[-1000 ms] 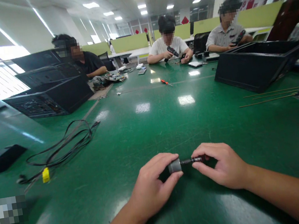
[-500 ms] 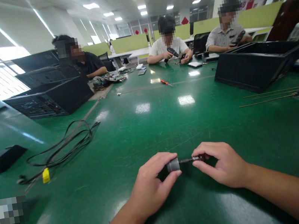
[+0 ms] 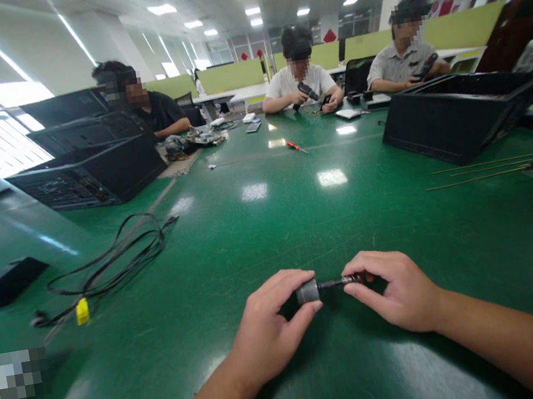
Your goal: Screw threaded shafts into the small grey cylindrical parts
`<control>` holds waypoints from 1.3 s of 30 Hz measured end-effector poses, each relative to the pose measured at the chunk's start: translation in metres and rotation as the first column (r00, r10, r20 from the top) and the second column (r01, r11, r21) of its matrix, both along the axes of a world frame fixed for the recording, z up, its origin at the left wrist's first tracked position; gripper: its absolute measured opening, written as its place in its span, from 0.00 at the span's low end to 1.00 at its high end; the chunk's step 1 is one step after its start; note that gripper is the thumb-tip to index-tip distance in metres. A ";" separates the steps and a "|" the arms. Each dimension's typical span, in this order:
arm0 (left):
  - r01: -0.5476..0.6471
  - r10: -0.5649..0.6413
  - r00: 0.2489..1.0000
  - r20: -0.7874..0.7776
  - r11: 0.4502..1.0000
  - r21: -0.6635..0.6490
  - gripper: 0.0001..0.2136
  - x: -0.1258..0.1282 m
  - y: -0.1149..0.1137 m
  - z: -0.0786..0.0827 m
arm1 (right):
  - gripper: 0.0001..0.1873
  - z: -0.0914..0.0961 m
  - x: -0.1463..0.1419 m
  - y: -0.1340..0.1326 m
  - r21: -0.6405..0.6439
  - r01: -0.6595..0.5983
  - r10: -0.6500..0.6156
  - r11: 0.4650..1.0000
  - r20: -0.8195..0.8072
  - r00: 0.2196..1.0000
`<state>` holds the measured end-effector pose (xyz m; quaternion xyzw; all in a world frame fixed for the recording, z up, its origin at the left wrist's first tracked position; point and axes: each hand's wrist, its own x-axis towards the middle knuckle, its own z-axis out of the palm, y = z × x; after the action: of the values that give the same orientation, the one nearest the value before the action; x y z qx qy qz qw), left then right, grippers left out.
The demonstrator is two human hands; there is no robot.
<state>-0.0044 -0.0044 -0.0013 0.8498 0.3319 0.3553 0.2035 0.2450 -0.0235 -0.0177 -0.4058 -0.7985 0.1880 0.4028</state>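
Both my hands rest low over the green table (image 3: 271, 226), close in front of me. My left hand (image 3: 267, 331) pinches a small grey cylindrical part (image 3: 307, 292) between thumb and fingers. A thin dark shaft (image 3: 333, 282) sticks out of the cylinder to the right. My right hand (image 3: 397, 290) is closed on the far end of that shaft, fingertips pressed together. What the shaft ends in is hidden inside my right fingers.
A black cable bundle (image 3: 118, 253) with a yellow tag (image 3: 82, 312) lies at left. Black computer cases (image 3: 89, 167) stand at far left, an open black case (image 3: 455, 112) at right. A red screwdriver (image 3: 295, 147) lies mid-table. Three people sit at the far end.
Both hands with the small part have shifted slightly away from me. Nothing else has moved.
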 end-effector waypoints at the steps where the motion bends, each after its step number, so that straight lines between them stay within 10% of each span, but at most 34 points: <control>1: 0.000 0.000 1.000 0.002 1.000 -0.001 0.14 0.000 0.000 0.000 | 0.04 0.000 0.000 0.000 -0.002 0.000 0.000 1.000 0.001 1.000; 39: -0.016 0.016 1.000 0.006 1.000 -0.018 0.15 -0.002 0.000 0.000 | 0.03 0.000 0.003 0.000 -0.029 0.041 -0.041 0.999 0.007 0.999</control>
<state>-0.0059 -0.0045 -0.0009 0.8441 0.3412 0.3567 0.2094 0.2477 -0.0231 -0.0181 -0.4287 -0.7885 0.1902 0.3980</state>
